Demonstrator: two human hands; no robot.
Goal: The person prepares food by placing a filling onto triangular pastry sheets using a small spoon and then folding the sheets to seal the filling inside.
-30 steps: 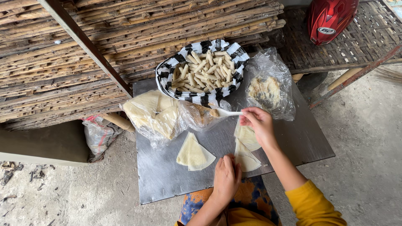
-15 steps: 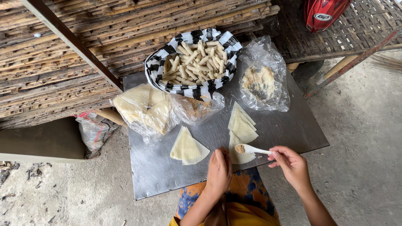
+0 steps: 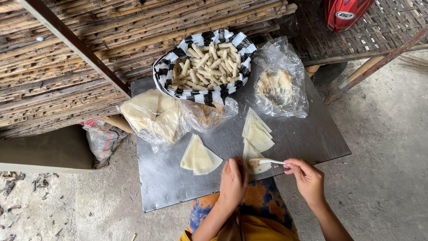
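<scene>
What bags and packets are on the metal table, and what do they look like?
Clear plastic bag: back right of the table, crinkly, pale crumbly filling inside.
Clear wrapper bag: left side, full of pale yellow sheets.
Small clear bag: in front of the striped basket, brownish filling.
Red helmet: top right, bears a white label.

clear plastic bag of pale wrappers [image 3: 151,117], left of centre, crumpled | clear bag with brown filling [image 3: 208,115], centre, just below the striped basket | clear bag with pale crumbly filling [image 3: 280,87], upper right of centre | grey crumpled bag [image 3: 101,142], left, on the ground
</scene>
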